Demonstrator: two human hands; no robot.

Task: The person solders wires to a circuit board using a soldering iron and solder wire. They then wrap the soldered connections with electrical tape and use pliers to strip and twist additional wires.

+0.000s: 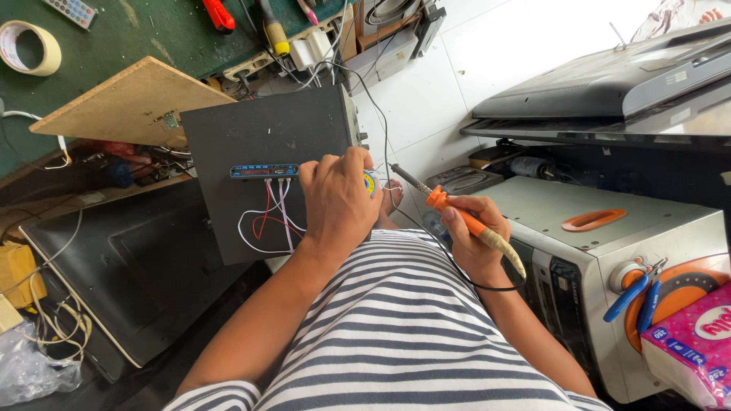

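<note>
Right hand (474,237) clamped on soldering iron (457,215) at its orange handle, frame centre, light, rigid, hot-tipped; left hand (335,199) closed around small solder spool (370,183), light, wire soft.

Counts, placed relative to the black panel (266,167):

- 1 black panel, centre.
- 1 blue module (264,171) on its face.
- 1 bunch of red and white wires (268,221) hanging under the module; exact wire count unclear.
- 2 hands: left hand (339,199) on the panel's right edge, right hand (474,237) further right.
- 1 soldering iron (457,217), orange grip, right of the panel.
- 1 wooden board (129,103), upper left of it.
- 1 tape roll (29,47), far upper left.
- 1 remote control (70,11), above that way.
- 1 pair of blue-handled pliers (636,293), far right and lower.
- 1 pink tissue pack (697,342), far lower right.
</note>
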